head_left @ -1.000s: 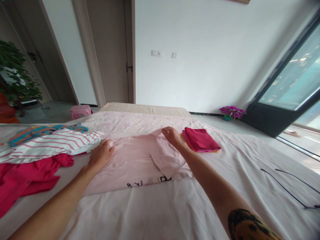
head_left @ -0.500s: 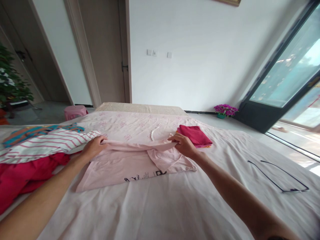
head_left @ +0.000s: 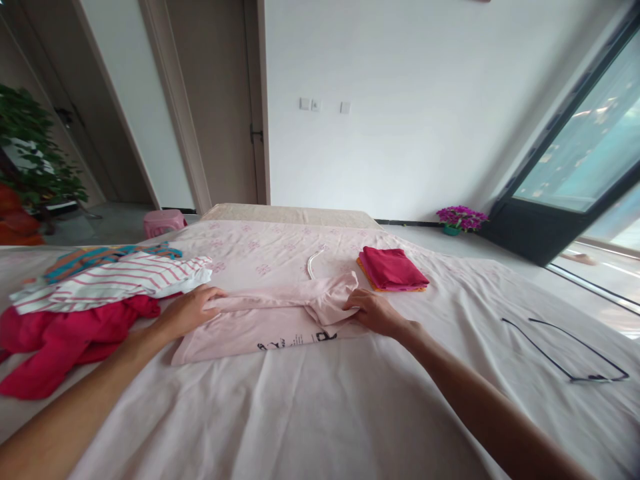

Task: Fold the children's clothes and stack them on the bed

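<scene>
A pale pink T-shirt (head_left: pixel 235 333) with black print lies partly folded on the bed in front of me. My left hand (head_left: pixel 197 308) pinches the left end of its folded-over strip. At the other end, my right hand (head_left: pixel 373 312) grips the bunched cloth near what looks like a sleeve. Just beyond my right hand sits a neat stack of folded clothes (head_left: pixel 395 268), crimson on top with orange and pink edges below. Left of my left hand is a loose heap of clothes (head_left: pixel 135 277), striped white, teal-orange and crimson.
Black-framed glasses (head_left: pixel 570 353) lie on the pale bedsheet (head_left: pixel 310 420) at right. A white cord (head_left: pixel 313 263) rests behind the shirt. Beyond the bed are a pink stool (head_left: pixel 165 222), a pot of purple flowers (head_left: pixel 460 219) and a leafy plant (head_left: pixel 35 153).
My right hand has come down and toward me, bunching the shirt's right end. My left hand has lowered slightly, still on the strip. The whole view has shifted a little.
</scene>
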